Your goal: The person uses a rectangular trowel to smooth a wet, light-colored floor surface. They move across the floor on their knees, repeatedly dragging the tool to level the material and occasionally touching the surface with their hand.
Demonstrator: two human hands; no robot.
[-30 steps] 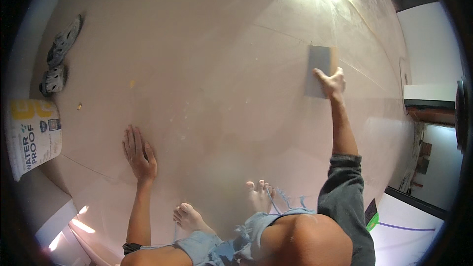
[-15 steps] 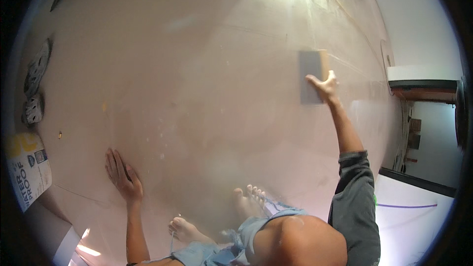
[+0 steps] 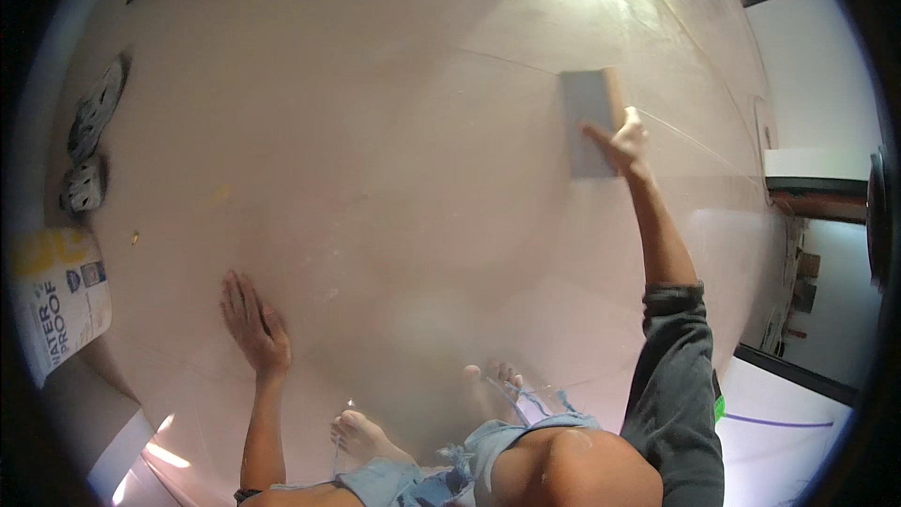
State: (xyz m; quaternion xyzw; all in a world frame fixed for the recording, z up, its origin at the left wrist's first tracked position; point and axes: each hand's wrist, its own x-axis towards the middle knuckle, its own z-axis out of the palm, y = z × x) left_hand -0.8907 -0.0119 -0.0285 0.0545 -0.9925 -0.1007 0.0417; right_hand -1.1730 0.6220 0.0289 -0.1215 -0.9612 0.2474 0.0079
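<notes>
My right hand (image 3: 622,142) reaches far out over the brownish floor (image 3: 394,160), its thumb across the face of a flat grey rectangular tool with a wooden edge (image 3: 588,94). The fingers go behind that wooden edge and are partly hidden. I cannot tell whether the whole tool touches the floor. Blurred by motion at the edges, it stands well ahead of my right foot. Palm down on the floor at the near left rests my left hand (image 3: 255,327), fingers stretched out, holding nothing. My bare feet (image 3: 368,434) are between the arms, below torn light-blue cloth.
A white and yellow bucket (image 3: 80,305) is at the left rim. Behind it lie grey perforated sandals (image 3: 98,108) and a small yellowish scrap (image 3: 135,238). A white wall (image 3: 807,75) and a dark-framed opening (image 3: 817,300) border the right. Bright light falls at the far end.
My right hand has moved the grey tool farther away and slightly left across the floor. My view has turned a little. The left hand stays flat on the floor.
</notes>
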